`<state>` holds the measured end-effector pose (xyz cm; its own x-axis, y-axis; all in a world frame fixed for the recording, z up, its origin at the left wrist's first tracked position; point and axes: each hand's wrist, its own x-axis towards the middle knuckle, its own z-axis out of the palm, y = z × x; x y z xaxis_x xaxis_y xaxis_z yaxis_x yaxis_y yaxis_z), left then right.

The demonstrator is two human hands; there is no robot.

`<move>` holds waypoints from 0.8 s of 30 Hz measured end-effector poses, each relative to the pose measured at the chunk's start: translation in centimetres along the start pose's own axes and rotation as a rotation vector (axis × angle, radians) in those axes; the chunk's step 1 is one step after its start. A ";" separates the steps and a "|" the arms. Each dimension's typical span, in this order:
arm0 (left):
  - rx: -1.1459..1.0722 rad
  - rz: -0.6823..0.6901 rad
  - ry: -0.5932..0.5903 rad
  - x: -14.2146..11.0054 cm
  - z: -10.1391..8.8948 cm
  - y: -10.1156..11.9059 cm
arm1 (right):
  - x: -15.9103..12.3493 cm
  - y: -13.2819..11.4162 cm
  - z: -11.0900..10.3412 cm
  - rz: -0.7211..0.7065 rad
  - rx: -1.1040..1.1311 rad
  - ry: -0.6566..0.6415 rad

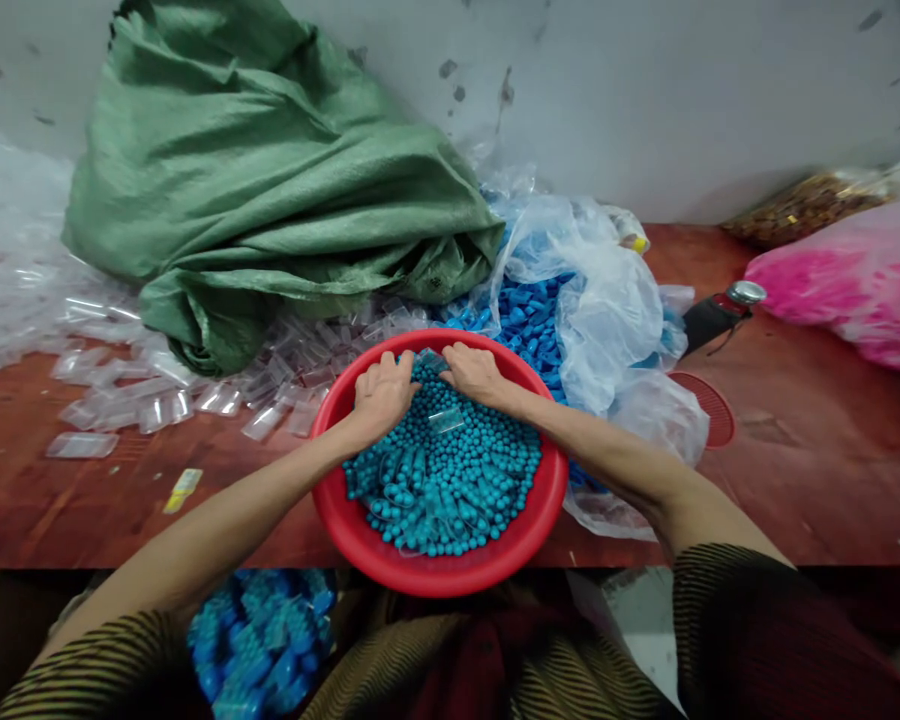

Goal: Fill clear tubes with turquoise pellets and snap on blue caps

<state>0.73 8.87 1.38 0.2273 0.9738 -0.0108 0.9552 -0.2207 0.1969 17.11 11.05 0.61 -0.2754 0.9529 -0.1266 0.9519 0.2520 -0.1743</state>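
Note:
A red plastic basin (439,582) stands at the table's front edge, holding a heap of small round turquoise beads (487,465). Clear plastic cases lie among the beads, some with beads inside; one clear case (444,421) rests on top near the middle. At the far side of the basin, my left hand (386,395) and my right hand (476,373) face each other with bent fingers. Between their fingertips is another clear plastic case (430,360) over the beads, which both hands seem to grip. Some fingertips are hidden.
Behind the basin slumps a large green sack (285,190), with loose clear cases (157,395) spread at left. Blue plastic pieces (529,320) spill from a clear bag (607,290). A dark bottle (716,315) and pink-filled bag (855,275) are at right. Below hangs a blue-filled bag (262,640).

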 end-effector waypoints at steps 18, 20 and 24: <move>-1.730 -0.287 -0.211 2.2 -2.1 2.3 | -1.1 -1.5 -2.7 -0.047 1.460 -0.331; -1.747 -0.319 -0.218 2.3 -2.0 2.4 | -1.2 -2.0 -2.6 -0.012 1.466 -0.310; -1.663 -0.272 -0.296 2.2 -1.7 1.6 | -1.7 -2.5 -1.9 0.005 1.365 -0.208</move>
<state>2.45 10.77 3.35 0.3113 0.8858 -0.3442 -0.1973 0.4146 0.8884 15.46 9.08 3.17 -0.4023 0.8803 -0.2516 0.1014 -0.2303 -0.9678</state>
